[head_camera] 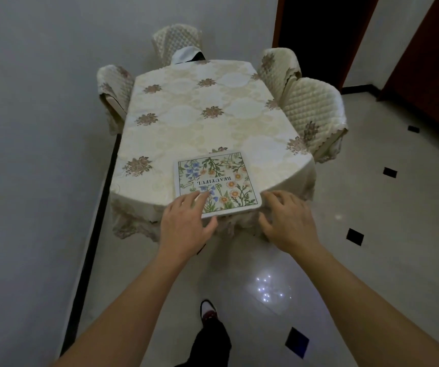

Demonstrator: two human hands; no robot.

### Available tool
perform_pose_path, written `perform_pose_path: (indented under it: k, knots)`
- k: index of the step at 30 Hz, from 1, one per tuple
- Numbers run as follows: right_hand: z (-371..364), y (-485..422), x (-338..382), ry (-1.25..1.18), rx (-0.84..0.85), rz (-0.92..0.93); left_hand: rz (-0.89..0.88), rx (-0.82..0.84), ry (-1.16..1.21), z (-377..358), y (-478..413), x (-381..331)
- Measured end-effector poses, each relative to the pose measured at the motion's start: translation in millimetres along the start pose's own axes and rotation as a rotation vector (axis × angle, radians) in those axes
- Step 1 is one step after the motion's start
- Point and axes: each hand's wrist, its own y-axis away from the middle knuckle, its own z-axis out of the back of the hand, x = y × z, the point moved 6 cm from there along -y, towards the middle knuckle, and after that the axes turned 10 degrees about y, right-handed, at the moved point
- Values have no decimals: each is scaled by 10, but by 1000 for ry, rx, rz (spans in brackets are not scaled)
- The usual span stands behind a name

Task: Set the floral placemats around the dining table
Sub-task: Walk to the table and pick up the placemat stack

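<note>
Left hand (186,223) flat on placemat (217,181); right hand (287,218) beside.

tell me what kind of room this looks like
Most likely a home dining room: a table under a cream floral tablecloth, quilted-cover chairs drawn up around it, a floral placemat at the near edge, and a glossy tiled floor.

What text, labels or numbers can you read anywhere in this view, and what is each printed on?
"BEAUTIFUL": printed across the middle of the floral placemat at the near end of the table; it reads upside down from the camera.
No other words, numbers or signs are readable on the tablecloth, the chairs, the walls or the floor.
</note>
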Motion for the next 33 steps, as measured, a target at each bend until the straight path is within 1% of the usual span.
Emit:
perform_pose_path:
  k: [6, 10, 14, 18, 23, 26, 28, 33]
  knots:
    - [-329, -796, 23, 10, 36, -10, 57, 32, 36, -385, -695, 401]
    - [-509, -1406, 82, 9, 58, -22, 91, 71, 110, -599, -1216, 713]
    - [-661, -1999, 150, -2, 89, -59, 176, 102, 223, -789, -1719, 1049]
    - [-884, -2409, 215, -9, 121, -62, 241, 115, 292, -970, -2024, 1288]
    - [-1132, -2633, 172, -43, 180, -105, 370, 132, 360, -1129, -2151, 1542]
    - [-1310, -2681, 123, -86, 215, -160, 490, 118, 433, -1232, -2140, 1690]
    - [-1447, -2668, 85, -127, 262, -202, 588, 137, 461, -1323, -2086, 1765]
    - [-1677, -2540, -36, -151, 364, -247, 776, 111, 563, -1455, -1901, 1871]
